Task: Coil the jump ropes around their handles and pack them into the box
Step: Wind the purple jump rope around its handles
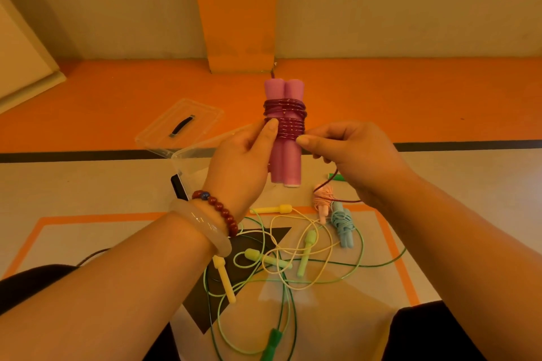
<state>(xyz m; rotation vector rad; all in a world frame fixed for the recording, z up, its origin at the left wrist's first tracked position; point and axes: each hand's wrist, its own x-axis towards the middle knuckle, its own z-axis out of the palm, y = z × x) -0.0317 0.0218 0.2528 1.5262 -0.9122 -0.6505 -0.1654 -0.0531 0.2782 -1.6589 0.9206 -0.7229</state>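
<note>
Purple jump rope (286, 155) is held up in the air in front of the person. Its two handles stand upright, side by side, and the dark red cord (289, 123) is wound many times around their upper half. The left hand (240, 161) grips the handles from the left, with its thumb (271, 126) pressed on the left edge of the coil. The right hand (352, 155) pinches the cord at the right edge of the coil between thumb and curled fingers. The free cord hangs down from this hand (it makes one loose loop below the palm).

A clear plastic box (190, 160) shows just behind the left hand, and its lid (187, 117), with a black grip, lies behind it. On the mat (88, 231) below the hands lie a pink rope (322, 199) and a light blue rope (341, 223), both coiled and touching each other. Nearer to the person, yellow ropes (224, 278) and green ropes (272, 341) lie loose and tangled together. A bead bracelet (223, 211) and a pale bangle (202, 228) are on the left wrist.
</note>
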